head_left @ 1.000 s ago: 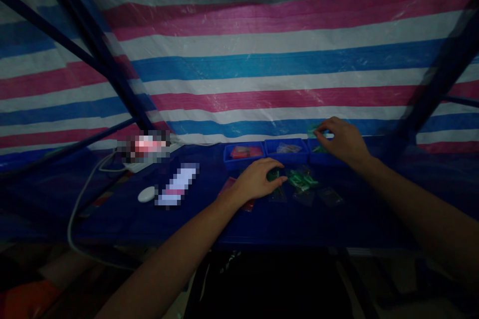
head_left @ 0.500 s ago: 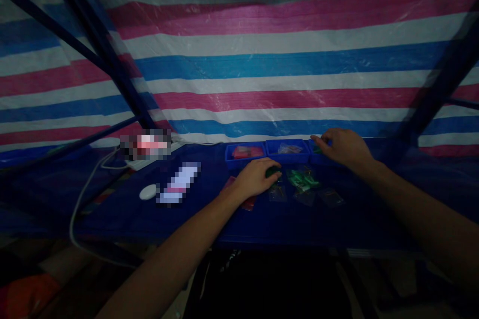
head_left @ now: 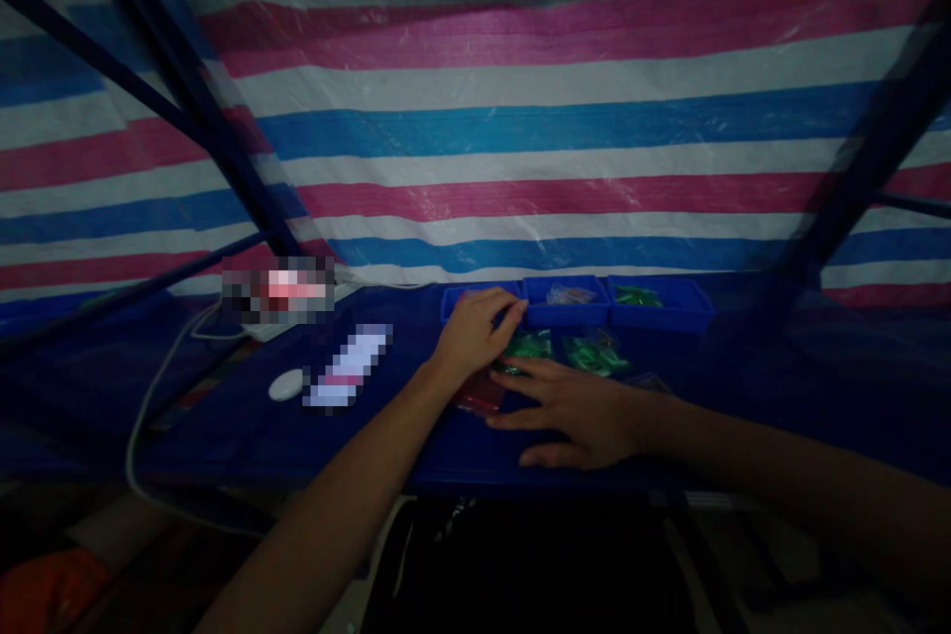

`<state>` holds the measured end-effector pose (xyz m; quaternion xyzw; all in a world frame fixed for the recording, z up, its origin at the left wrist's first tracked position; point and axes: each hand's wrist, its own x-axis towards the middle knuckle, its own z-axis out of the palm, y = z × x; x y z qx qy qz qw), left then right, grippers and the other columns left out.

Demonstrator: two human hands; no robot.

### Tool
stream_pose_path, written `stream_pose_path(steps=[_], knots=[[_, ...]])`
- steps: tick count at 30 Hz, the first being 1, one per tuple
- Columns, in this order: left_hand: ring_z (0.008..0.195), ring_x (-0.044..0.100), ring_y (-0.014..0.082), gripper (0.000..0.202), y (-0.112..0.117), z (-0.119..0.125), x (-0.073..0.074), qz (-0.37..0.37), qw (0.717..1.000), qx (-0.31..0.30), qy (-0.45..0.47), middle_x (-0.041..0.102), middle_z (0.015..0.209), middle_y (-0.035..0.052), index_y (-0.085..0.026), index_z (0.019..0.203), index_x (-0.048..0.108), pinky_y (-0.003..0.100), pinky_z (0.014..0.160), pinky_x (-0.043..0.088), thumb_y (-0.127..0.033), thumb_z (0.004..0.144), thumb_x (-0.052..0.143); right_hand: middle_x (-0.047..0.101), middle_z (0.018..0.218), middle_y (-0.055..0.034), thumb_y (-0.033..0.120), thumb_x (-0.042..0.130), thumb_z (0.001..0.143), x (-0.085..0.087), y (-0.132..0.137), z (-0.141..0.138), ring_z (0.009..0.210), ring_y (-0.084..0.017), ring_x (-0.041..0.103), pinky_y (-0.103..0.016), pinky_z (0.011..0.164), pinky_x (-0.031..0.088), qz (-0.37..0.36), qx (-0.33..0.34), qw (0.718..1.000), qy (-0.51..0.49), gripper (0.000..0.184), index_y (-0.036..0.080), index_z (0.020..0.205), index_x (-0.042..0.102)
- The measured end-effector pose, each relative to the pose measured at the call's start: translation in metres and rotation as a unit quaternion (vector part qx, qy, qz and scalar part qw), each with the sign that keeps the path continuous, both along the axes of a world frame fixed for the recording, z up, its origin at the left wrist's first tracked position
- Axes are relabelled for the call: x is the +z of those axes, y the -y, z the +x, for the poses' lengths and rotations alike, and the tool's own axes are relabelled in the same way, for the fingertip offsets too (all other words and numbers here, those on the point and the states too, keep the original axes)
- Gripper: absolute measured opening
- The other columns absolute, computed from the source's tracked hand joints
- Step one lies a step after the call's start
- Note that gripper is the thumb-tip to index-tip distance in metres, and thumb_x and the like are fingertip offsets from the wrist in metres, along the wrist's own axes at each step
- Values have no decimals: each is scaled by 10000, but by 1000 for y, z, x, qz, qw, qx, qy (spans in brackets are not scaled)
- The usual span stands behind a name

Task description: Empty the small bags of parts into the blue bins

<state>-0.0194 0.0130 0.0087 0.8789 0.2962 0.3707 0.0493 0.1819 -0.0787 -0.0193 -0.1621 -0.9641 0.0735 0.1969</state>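
In dim light my left hand reaches to the near rim of the left blue tray, fingers curled; whether it holds anything I cannot make out. My right hand lies flat on the blue table with fingers stretched out, its tips on a red packet. Small green packets lie on the table just beyond both hands. The middle blue tray holds a clear packet, and the right blue tray holds green packets.
A striped pink, white and blue tarp hangs behind the table. A white round object, a white cable and two blurred-out items lie at the left. Dark poles slant across the left and right.
My right hand left the right tray and came down near the table's front, flat beside the red packet. My left hand moved from the green packets up to the left tray.
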Motion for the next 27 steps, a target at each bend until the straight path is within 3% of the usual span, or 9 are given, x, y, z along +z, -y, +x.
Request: stream_pose_path(steps=[6, 9, 12, 15, 20, 25, 27], knots=[[908, 674, 222, 346, 2, 4, -1, -4, 1000, 8, -14, 738, 916, 71, -184, 944, 741, 364, 901, 477, -388, 1050, 482, 609, 1492, -128, 342, 546, 1034, -5, -6, -3, 1544, -294, 347, -554, 1282, 229, -5, -7, 1000, -4, 478, 171, 1481, 570], [870, 662, 210, 374, 2, 2, 1, -24, 1000, 15, 5, 735, 893, 61, -185, 936, 747, 352, 879, 471, -426, 1048, 485, 662, 1431, -119, 291, 559, 1028, -2, -8, -3, 1486, -267, 453, -532, 1255, 315, -21, 1, 998, -58, 426, 181, 1436, 612], [840, 660, 193, 440, -1, 1, 3, -111, 989, 5, 93, 736, 883, 50, -184, 924, 752, 315, 817, 489, -509, 1039, 479, 734, 1323, -69, 300, 652, 982, 6, -9, 2, 1304, -231, 638, -468, 1141, 488, -91, -6, 980, -179, 362, 269, 1342, 688], [819, 674, 185, 512, -6, 2, 0, -255, 946, -52, 196, 741, 889, 68, -161, 920, 747, 287, 744, 508, -591, 1013, 485, 784, 1189, -32, 335, 754, 910, 11, -13, 11, 1105, -227, 736, -440, 1011, 585, -191, -59, 930, -310, 259, 312, 1167, 776], [805, 717, 200, 583, -8, 11, -8, -467, 840, -142, 236, 766, 933, 117, -154, 942, 737, 307, 743, 557, -690, 960, 508, 810, 1063, -49, 405, 861, 784, 10, -33, 27, 977, -257, 769, -485, 962, 618, -315, -187, 801, -472, 289, 261, 1027, 801], [868, 759, 254, 829, 0, 17, -8, -588, 750, -222, 205, 771, 1010, 197, -138, 1000, 727, 339, 759, 599, -874, 882, 363, 799, 1045, -67, 429, 867, 764, 5, -59, 42, 950, -241, 756, -447, 948, 611, -287, -246, 734, -565, 328, 228, 999, 759], [877, 761, 239, 721, 2, 18, -9, -580, 757, -228, 197, 760, 1094, 210, -133, 1012, 719, 321, 764, 601, -811, 880, 511, 786, 1033, -59, 417, 882, 742, 3, -67, 47, 928, -225, 750, -415, 919, 616, -282, -253, 712, -592, 331, 226, 969, 733]])
